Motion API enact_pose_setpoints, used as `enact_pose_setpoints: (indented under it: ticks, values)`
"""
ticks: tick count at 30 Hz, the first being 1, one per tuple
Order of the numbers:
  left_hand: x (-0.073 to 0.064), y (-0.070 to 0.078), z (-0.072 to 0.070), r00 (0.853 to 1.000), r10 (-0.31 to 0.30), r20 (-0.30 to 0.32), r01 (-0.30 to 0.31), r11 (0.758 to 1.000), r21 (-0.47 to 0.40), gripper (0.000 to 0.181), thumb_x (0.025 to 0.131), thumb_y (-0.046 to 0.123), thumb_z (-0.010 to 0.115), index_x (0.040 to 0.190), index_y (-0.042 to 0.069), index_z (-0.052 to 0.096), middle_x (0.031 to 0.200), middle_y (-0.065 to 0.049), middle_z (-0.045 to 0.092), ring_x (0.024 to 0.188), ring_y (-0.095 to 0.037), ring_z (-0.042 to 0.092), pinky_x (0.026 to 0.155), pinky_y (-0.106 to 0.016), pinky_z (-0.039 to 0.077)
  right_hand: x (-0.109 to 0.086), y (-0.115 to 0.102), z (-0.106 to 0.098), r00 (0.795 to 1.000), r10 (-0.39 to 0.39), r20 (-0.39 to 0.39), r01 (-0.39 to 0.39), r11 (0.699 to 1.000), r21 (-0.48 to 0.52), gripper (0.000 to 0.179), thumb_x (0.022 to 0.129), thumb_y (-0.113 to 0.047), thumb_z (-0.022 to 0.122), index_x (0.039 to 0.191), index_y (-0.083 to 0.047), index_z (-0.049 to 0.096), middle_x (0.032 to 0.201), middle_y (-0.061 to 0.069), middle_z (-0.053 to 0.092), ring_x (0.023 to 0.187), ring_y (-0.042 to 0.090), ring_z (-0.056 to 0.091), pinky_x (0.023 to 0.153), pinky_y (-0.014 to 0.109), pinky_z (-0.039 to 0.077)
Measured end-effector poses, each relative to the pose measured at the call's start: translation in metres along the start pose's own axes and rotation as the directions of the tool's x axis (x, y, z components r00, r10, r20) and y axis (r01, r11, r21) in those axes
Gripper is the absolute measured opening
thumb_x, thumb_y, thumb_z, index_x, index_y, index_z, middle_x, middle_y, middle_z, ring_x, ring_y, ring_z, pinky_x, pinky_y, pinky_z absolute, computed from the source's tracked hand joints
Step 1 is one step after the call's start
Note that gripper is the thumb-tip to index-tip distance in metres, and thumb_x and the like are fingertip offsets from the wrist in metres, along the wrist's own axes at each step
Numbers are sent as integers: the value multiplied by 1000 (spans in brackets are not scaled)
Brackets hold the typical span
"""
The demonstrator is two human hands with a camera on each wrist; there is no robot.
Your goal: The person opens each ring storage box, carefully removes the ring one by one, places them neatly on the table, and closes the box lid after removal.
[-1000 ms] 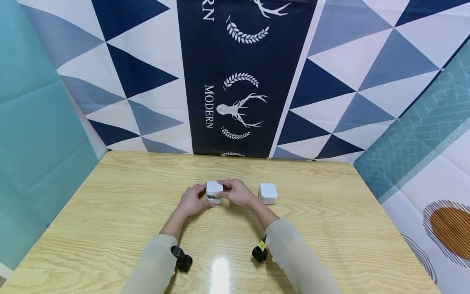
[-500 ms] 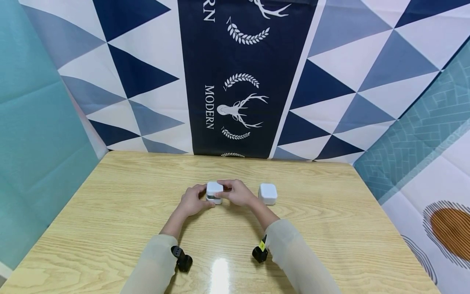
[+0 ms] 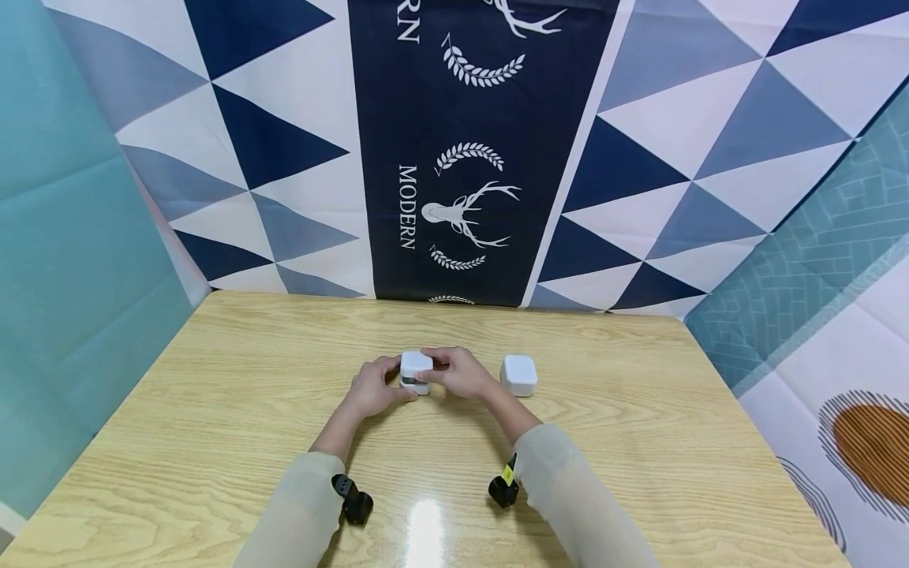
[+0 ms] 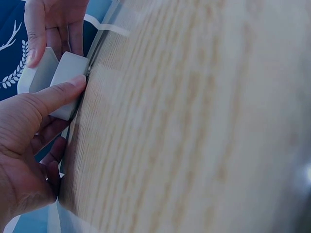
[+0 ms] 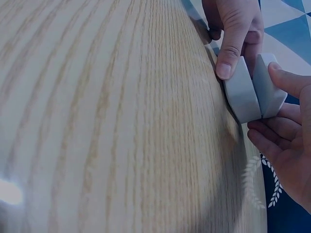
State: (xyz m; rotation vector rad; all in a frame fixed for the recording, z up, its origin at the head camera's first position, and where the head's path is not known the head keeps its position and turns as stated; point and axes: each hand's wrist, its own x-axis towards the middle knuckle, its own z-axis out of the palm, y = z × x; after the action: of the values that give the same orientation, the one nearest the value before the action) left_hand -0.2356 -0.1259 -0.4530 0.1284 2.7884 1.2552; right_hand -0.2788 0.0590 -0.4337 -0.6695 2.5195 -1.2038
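Observation:
Mid-table, a white rounded-square piece [image 3: 416,363] sits tilted above a similar white lower piece [image 3: 420,389], a dark wedge-shaped gap between them at the near side. Whether the two are joined at the back I cannot tell. My left hand [image 3: 372,388] grips the lower piece, its thumb on the near side, as the left wrist view shows on the lower piece [image 4: 70,68]. My right hand [image 3: 463,372] pinches the upper piece, thumb on its face and fingers behind, seen in the right wrist view on the upper piece [image 5: 268,87].
Another white rounded-square box [image 3: 519,375] stands on the wooden table [image 3: 248,379], right of my right hand. A patterned cloth [image 3: 298,158] hangs along the table's back edge. Black wrist cameras are strapped to both sleeves.
Both hands keep their hold in nearly the same place. The whole head view shifts very slightly; no piece visibly moves.

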Motion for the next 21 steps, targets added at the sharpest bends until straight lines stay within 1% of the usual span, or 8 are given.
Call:
enact_pose_setpoints:
  ticks: [11,21]
  values:
    - [1,-1,0,1000,-3,3,3,1000,-8,71,77,29,77,138,10,47,135,-10,53,130,-35,40,104,-55,32,0,1,-1,1000,14,-2,-14,1000,-26,54,86,-32,66,132,-7,54,126,9,61,109,17,61,91,34,49]
    - [1,-2,1,1000,-7,-2,7,1000,-8,71,76,28,78,137,10,48,133,-10,54,129,-35,42,104,-54,33,1,2,-1,1000,22,4,-22,1000,-20,53,86,-33,66,132,-8,54,124,8,63,109,17,61,91,35,49]
